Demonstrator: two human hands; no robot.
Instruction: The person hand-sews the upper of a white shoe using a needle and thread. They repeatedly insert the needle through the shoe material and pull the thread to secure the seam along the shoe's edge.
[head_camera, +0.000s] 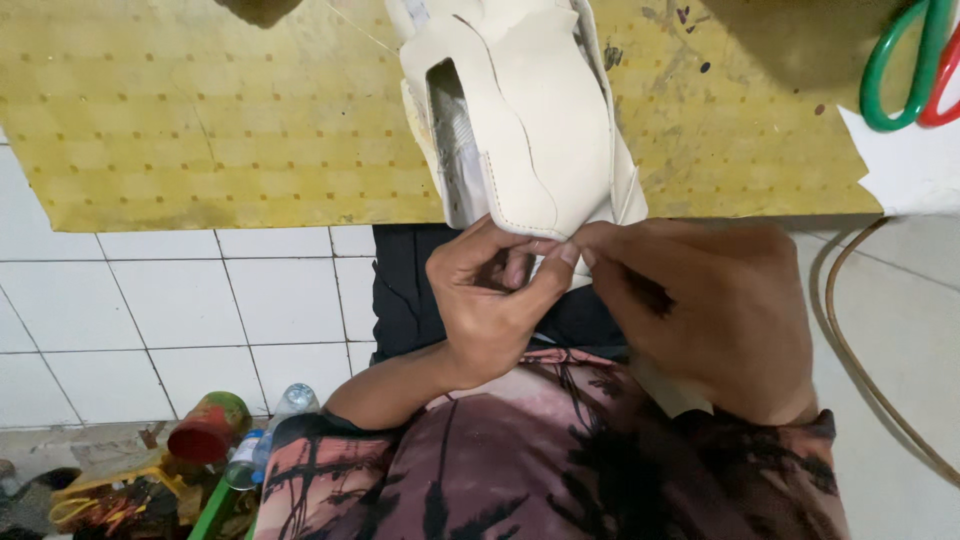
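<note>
The shoe upper (530, 120) lies on the mat (200, 110) covering the desk, its near end overhanging the edge, where the left hand (495, 300) and right hand (710, 310) meet. Scissors (915, 65) lie far right. A can (208, 428) and bottle (270, 435) sit on the floor, lower left.

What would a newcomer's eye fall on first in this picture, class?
First, the cream shoe upper at top centre, its near edge pinched by the left hand and right hand. Behind it lies a stained yellow mat; green and red scissor handles show at the top right corner.
</note>
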